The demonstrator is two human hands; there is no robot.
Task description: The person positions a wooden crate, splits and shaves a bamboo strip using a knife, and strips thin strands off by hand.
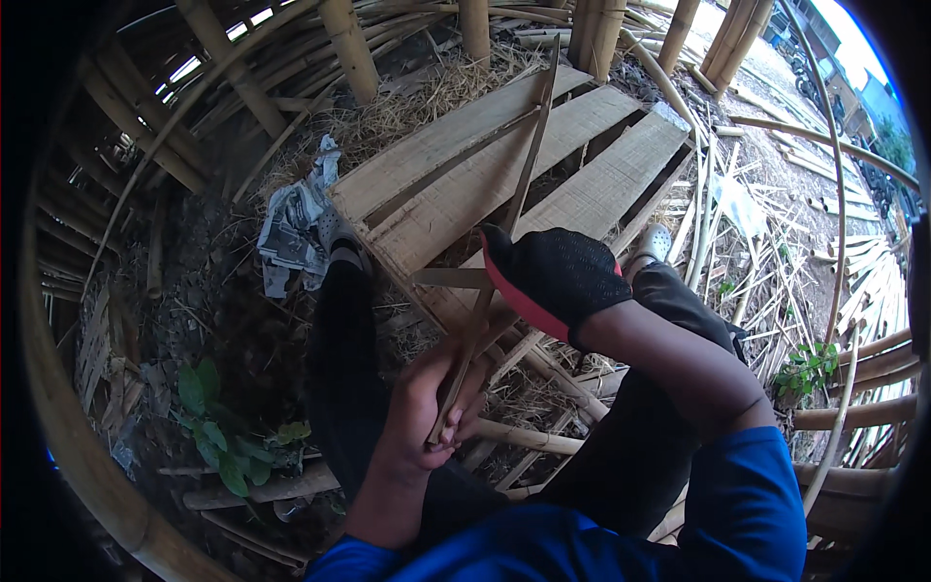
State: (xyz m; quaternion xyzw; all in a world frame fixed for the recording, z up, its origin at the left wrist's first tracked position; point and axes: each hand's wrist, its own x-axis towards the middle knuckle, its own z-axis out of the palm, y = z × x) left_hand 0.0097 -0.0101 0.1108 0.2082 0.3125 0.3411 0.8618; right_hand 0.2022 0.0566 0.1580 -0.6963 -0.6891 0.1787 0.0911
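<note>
My bare left hand [432, 398] is wrapped round the near end of a long, flat bamboo strip [531, 155]. The strip slants up and away to the right, over a wooden slatted platform [456, 218]. My right hand [555, 281], in a black glove with a pinkish-red edge, is closed on a knife. The knife's blade [451, 278] juts out to the left and lies across the strip, a little beyond my left hand. The glove hides the handle.
Crumpled newspaper [296, 228] lies left of the platform. Upright bamboo poles [349, 48] stand behind it, with dry straw [427, 87] at their feet. Split bamboo [873, 320] is heaped at the right. A leafy plant [218, 427] grows at the lower left. Bamboo poles [529, 436] lie between my legs.
</note>
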